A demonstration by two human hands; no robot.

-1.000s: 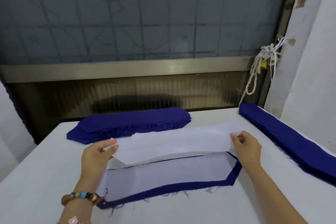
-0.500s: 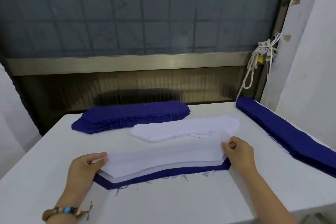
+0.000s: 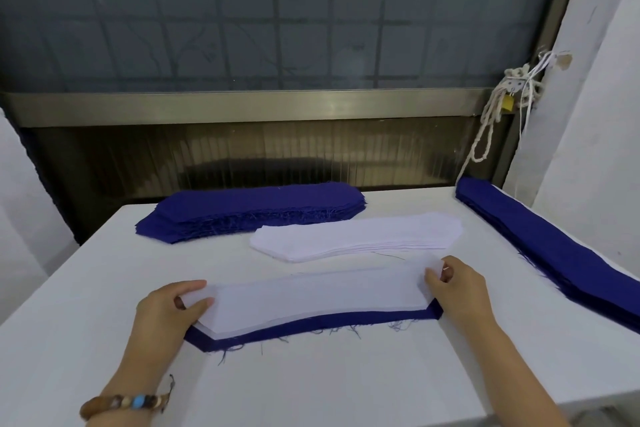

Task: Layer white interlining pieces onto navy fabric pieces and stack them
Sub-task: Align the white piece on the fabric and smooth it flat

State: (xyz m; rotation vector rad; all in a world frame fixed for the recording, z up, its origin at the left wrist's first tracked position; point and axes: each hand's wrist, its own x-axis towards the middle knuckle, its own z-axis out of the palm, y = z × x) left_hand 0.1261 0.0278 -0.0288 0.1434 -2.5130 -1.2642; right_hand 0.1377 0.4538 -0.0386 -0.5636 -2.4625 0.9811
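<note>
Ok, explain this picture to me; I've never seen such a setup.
No machine here: a person works with bare hands, filmed by one camera worn on the head, looking down at a white table. The left hand and right hand each hold, in a pinch grip, one end of a thin white interlining piece lying over a navy fabric piece whose frayed edge shows nearest. Behind lie a stack of white interlining pieces, a navy stack and, to the right, a long navy pile.
</note>
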